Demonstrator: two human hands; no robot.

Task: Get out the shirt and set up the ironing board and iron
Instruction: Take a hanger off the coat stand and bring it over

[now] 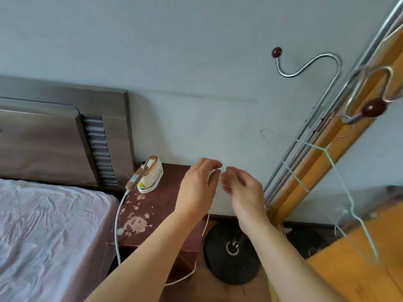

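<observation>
The wall (196, 62) is plain and pale and fills the upper part of the view. The bed (43, 225), covered with a wrinkled pink sheet, lies to the left of the nightstand, and its dark wooden headboard (54, 138) stands against the wall. The nightstand tabletop (152, 210) is dark red with patches of worn paint and sits between the bed and the coat stand. The coat stand (305, 158) rises to the right of the nightstand as a bundle of metal rods with curved hooks tipped by red-brown knobs; its round black base (218, 262) rests on the floor just beside the nightstand. A thin pale wire hanger (353, 205) hangs from the stand on the side away from the nightstand. The iron (150, 175), small, cream and white with a brown handle, stands upright at the rear left corner of the tabletop, close to the headboard. Its white cord (117, 225) drops over the left edge of the nightstand, loops near the floor and rises to the hands. The left hand (196, 188) and the right hand (244, 192) are raised above the right side of the nightstand, nearly touching, each with fingers curled and pinching the cord between them. No shirt or ironing board is in view.
</observation>
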